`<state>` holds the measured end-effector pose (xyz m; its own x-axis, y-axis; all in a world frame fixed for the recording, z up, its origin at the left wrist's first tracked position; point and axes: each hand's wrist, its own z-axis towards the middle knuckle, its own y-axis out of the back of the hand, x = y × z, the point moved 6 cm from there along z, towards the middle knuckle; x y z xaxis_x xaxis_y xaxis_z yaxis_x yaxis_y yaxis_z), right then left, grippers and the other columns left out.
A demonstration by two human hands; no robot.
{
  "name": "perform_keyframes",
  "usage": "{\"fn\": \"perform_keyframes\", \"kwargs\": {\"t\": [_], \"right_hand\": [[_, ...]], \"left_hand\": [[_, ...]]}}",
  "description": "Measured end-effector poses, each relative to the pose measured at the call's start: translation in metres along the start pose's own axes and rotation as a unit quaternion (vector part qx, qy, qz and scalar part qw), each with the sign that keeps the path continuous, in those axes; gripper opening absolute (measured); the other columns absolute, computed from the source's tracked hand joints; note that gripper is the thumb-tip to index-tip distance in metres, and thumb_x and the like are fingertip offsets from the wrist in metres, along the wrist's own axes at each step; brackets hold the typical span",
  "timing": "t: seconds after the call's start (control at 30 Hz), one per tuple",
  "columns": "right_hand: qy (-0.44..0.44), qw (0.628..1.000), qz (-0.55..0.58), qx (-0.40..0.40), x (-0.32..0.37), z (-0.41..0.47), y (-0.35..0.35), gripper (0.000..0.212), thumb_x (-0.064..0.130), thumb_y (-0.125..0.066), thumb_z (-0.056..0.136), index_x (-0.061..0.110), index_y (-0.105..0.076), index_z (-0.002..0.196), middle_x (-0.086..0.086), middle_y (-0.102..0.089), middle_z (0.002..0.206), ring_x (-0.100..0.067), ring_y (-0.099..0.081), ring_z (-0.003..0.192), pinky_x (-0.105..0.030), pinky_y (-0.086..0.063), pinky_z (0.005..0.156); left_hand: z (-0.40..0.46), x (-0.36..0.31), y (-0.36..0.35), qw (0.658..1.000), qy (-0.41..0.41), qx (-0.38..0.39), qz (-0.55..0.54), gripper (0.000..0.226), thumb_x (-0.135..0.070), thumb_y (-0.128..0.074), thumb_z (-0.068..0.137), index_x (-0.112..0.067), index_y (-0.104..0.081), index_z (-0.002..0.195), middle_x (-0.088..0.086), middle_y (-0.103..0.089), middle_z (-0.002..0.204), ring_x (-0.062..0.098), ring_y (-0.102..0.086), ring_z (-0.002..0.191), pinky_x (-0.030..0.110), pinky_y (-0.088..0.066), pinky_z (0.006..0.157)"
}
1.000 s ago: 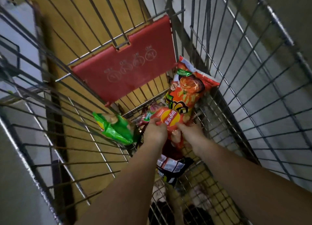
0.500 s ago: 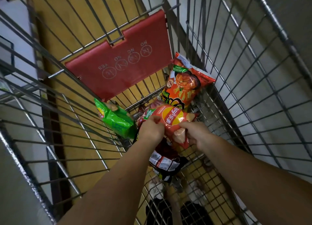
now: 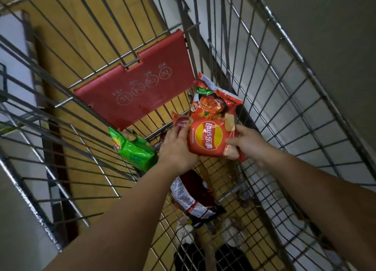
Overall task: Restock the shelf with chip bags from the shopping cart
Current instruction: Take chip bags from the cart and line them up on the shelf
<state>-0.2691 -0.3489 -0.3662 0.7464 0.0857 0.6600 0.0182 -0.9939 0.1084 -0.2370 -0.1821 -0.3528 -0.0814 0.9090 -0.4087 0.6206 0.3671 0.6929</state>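
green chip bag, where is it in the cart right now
In the head view the green chip bag lies at the left of the wire shopping cart, below the red plastic seat flap, just left of the left hand.

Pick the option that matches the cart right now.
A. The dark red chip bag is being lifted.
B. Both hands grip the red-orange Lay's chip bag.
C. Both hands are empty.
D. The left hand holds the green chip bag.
B: the left hand and the right hand each grip one side of the red-orange Lay's chip bag, held up inside the wire shopping cart.
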Motion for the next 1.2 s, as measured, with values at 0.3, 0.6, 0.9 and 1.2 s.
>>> {"fn": "perform_keyframes", "kwargs": {"t": [0.3,0.6,0.9,1.2], "right_hand": [[0.122,0.99,-0.067,0.033,0.05,-0.004,0.006,0.044,0.001,-0.05,0.093,0.014,-0.046,0.135,-0.007,-0.057,0.121,-0.02,-0.06,0.102,-0.021,-0.053,0.073],[0.171,0.979,-0.11,0.031,0.088,-0.019,0.009,0.044,-0.005,-0.054,0.087,0.016,-0.055,0.125,0.0,-0.059,0.098,-0.021,-0.062,0.089,-0.034,-0.056,0.081],[0.193,0.976,-0.102,0.009,0.093,-0.022,-0.004,0.036,0.008,-0.056,0.091,0.015,-0.053,0.127,0.001,-0.059,0.105,-0.009,-0.059,0.083,-0.015,-0.05,0.068],[-0.061,0.984,-0.167,-0.023,-0.068,-0.02,-0.017,0.05,0.02,-0.058,0.091,0.007,-0.041,0.136,-0.011,-0.055,0.126,-0.024,-0.055,0.107,-0.031,-0.042,0.089]], "left_hand": [[0.006,-0.012,0.039,0.998,-0.048,-0.03,0.02,0.098,-0.036,-0.084,0.064,-0.019,-0.029,0.143,0.005,-0.024,0.152,0.025,-0.018,0.143,0.047,-0.018,0.117],[-0.002,-0.009,0.047,0.997,-0.035,-0.008,-0.061,0.107,-0.047,-0.084,0.059,-0.03,-0.022,0.145,0.004,-0.039,0.136,0.025,-0.036,0.131,0.043,-0.033,0.111],[-0.013,-0.006,0.031,0.984,0.029,0.031,-0.173,0.084,-0.031,-0.084,0.066,-0.02,-0.036,0.135,-0.005,-0.056,0.113,0.017,-0.055,0.108,0.032,-0.043,0.098],[-0.03,0.037,-0.007,0.979,0.178,0.033,-0.093,0.082,-0.034,-0.079,0.073,-0.007,-0.031,0.135,0.013,-0.053,0.13,0.031,-0.053,0.118,0.039,-0.046,0.098]]}}
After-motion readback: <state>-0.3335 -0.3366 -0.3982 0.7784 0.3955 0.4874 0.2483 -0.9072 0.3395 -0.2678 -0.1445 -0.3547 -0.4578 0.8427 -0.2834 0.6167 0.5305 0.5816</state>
